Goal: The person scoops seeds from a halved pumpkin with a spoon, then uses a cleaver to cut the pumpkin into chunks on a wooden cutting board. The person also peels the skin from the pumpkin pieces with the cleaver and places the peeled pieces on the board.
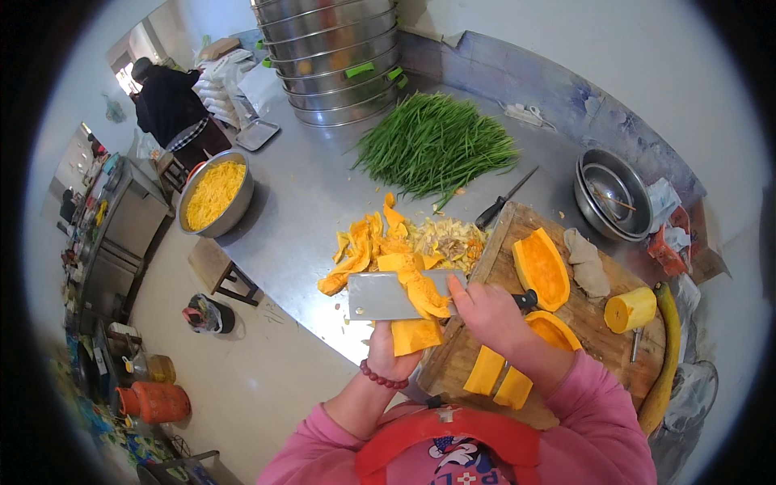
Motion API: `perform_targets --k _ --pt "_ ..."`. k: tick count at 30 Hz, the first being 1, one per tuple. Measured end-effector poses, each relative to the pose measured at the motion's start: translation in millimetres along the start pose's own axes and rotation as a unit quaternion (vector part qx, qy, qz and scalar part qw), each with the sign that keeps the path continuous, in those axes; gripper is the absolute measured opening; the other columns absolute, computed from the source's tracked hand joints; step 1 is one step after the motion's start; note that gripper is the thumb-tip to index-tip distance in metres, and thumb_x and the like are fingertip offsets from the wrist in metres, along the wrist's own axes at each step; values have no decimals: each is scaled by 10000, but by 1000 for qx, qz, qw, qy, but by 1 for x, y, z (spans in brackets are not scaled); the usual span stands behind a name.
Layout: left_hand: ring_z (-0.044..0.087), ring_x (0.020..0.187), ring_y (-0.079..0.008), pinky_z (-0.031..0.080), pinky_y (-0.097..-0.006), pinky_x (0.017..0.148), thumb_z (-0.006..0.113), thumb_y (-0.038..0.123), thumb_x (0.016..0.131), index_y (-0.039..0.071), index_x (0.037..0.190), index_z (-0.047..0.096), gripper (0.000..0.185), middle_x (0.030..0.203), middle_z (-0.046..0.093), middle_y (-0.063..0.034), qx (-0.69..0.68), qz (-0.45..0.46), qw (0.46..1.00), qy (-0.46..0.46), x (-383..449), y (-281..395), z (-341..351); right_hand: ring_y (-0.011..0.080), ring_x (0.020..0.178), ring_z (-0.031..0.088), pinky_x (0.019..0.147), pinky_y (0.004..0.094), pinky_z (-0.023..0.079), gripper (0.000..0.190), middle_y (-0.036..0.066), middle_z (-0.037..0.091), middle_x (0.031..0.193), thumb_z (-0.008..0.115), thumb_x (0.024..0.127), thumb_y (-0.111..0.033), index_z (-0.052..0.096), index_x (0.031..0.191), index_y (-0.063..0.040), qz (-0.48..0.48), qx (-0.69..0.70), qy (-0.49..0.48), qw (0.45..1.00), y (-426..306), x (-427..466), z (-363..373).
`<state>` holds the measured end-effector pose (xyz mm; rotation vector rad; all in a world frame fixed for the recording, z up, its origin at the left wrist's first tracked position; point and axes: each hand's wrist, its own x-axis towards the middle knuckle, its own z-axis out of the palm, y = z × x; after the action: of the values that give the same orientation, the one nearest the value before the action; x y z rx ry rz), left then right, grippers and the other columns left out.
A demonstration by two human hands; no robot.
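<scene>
My right hand (491, 312) grips a cleaver (377, 297) by its black handle, the index finger along the top of the blade. The blade lies flat over a chunk of pumpkin (416, 337) that my left hand (391, 354) holds from below. A strip of orange flesh (422, 292) rests across the blade. Just beyond it are a heap of pumpkin peelings (362, 242) and a pile of pale scraps (451, 239). On the wooden cutting board (582, 339) lie a hollowed pumpkin half (541, 270), a second partly hidden by my arm, cut slabs (485, 370) and a round pumpkin piece (630, 310).
Green chives (439, 145) and a black-handled sharpening steel (506, 199) lie on the metal table (303, 200). A bowl of yellow shreds (215, 194) stands at its left edge, stacked steamers (339, 60) at the back, metal bowls (613, 194) at right. Another person (173, 112) stands far left.
</scene>
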<state>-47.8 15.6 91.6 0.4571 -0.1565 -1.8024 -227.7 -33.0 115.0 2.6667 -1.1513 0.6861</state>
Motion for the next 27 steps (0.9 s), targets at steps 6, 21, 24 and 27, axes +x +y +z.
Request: perform_targets --k 6,21,24,27 --pt "524 1128 -286 446 -508 908 375 473 976 144 1362 422 510 1302 515 -70 13 -54 998 0 0 2 -4 232 607 539 559 343 447 502 66 504 751 579 752 -90 525 1244 -3 -29 -9 -25 999 1 5 1" --pt "554 1077 -321 491 -487 845 398 589 928 109 1453 267 724 1339 461 -224 52 -16 998 18 -52 43 -39 312 802 632 662 417 505 405 145 626 903 525 809 -57 533 1214 -55 125 31 -227 965 46 25 71" --pt "553 1087 -326 491 -495 847 384 600 926 102 1455 263 737 1369 438 -230 14 -3 1000 10 -50 50 -47 328 827 635 679 436 503 332 160 638 920 505 829 -72 562 1155 -49 134 107 -207 963 17 26 93" --pt "553 1085 -327 491 -496 849 376 598 929 96 1454 266 735 1366 441 -229 6 10 1000 -3 -50 56 -50 357 839 629 706 465 494 251 180 638 883 482 854 -100 593 1072 -43 175 147 -263 937 4 31 106"
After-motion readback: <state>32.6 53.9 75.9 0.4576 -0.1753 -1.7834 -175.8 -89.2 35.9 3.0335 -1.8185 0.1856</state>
